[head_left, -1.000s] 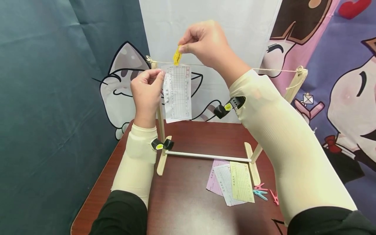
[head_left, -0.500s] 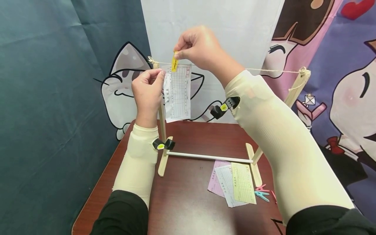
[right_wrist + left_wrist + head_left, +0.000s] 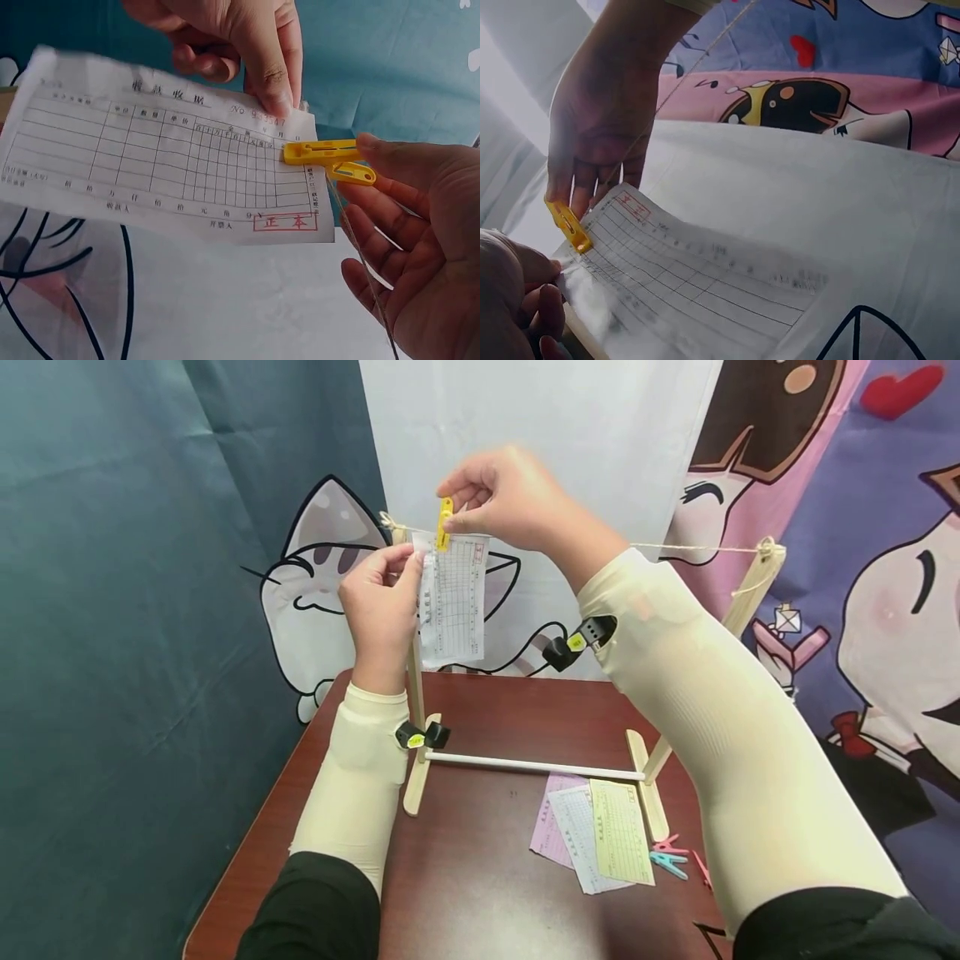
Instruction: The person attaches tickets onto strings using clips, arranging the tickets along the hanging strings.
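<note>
Cream, close-fitting stretch-fabric sleeves (image 3: 675,710) are covering both forearms, with black cloth sleeves (image 3: 832,931) meeting them higher up — a small, angular black device (image 3: 592,633), bearing a yellow label (image 3: 576,642), is protruding near each wrist.

A curtained booth (image 3: 112,693); drapes (image 3: 892,502) (cartoon-printed) enclose it.

A frame (image 3: 750,589) stands on the bench (image 3: 480,877), a string (image 3: 701,547) across its top, a rod (image 3: 525,764) across its bottom. Near the string's left end hangs a paper form (image 3: 453,602), a peg (image 3: 445,522) at its top edge. The left hand (image 3: 384,606) holds the form's left edge; the right hand (image 3: 517,497) holds the peg. Before the rod's right end lie three overlapping slips (image 3: 587,839), more pegs (image 3: 667,861) right of them.
</note>
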Motion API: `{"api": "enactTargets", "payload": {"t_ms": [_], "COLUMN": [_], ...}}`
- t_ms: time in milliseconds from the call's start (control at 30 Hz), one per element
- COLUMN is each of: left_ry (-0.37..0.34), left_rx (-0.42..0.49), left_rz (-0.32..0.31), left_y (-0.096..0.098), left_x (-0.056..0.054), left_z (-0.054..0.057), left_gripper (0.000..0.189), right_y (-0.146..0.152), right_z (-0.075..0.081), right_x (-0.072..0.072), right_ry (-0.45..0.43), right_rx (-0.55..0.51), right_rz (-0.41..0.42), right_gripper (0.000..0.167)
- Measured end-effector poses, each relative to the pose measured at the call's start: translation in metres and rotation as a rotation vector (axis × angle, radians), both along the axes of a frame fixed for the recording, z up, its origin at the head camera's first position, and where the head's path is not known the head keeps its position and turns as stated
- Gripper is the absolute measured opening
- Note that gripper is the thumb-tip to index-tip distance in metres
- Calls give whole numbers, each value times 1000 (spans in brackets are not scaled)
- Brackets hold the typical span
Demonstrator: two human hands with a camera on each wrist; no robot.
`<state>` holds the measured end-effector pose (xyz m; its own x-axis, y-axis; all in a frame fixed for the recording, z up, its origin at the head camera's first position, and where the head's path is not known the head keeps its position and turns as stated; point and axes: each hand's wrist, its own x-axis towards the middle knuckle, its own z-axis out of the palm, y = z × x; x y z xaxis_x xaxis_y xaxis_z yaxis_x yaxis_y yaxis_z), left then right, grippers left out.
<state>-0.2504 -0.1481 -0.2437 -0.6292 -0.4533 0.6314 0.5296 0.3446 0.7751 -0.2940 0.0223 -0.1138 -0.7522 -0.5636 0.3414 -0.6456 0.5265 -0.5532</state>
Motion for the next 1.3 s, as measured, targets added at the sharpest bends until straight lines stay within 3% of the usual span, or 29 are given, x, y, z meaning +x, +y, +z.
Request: {"api": "enactTargets", "payload": {"t_ms": [367,467,667,800,933,1000,1133,1233,1300], "left_ry": [21,39,127,193,235,213,120,80,69], "left_rx": [-130,-162,-189,-193,-199,-208,-191,-129,-86], "left_rz": [103,141,181,177,144,124,80,62,47], "left_y": [3,3,1,1,3,4,8,11,13], "left_x": [10,11,17,24,36,42,51,56,58], "left_z": [-2,-3,-11,-27,-69,-95,-136,-147,-147], "left_gripper": [24,23,18,13,10,7,4,5,5], "right_y": [5,8,27,48,68,79,105,129,145], "right_z": [0,1,-8,-26,-71,-101,-170,-224,-260], "right_x": [1,3,13,23,36,47,67,76,82], "right_ry": [45,91,276,529,768,792,711,580,476], "right_rx": [71,77,-59,-206,-298,-303,-287,-267,-244], "right_rz": [-50,-75,-82,22,188,236,210,80,-45], "right_gripper": [48,51,45,35,26,23,20,21,20]}}
